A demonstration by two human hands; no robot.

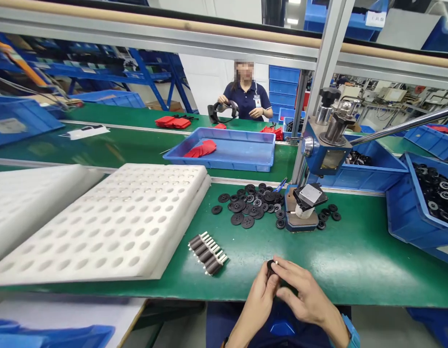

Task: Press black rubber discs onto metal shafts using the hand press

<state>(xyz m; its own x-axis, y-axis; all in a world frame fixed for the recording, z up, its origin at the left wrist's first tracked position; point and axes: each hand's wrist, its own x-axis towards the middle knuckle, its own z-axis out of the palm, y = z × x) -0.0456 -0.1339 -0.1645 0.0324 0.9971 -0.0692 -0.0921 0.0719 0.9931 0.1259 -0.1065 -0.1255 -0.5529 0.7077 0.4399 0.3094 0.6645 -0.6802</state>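
Observation:
Close to the table's front edge, my left hand (pixel 260 291) is closed around a small black round part (pixel 270 265), whose lower portion the fingers hide. My right hand (pixel 300 289) meets it from the other side, fingertips pressed on a white pin tip (pixel 276 263) at the part. Left of my hands lies a row of dark cylinders with white shafts (pixel 208 253), side by side on the table. Beyond them, black toothed or ribbed discs (pixel 247 221) of several sizes are heaped beside a lever press (pixel 327 150). On the press base rests a metal-topped block (pixel 310 194).
White foam trays (pixel 151 231) with round holes fill the left side. Blue bins (pixel 408 217) of black parts stand at right. Behind, a shallow blue tray (pixel 224 163) holds a red piece. Across the line, a person (pixel 250 99) handles a black curved item.

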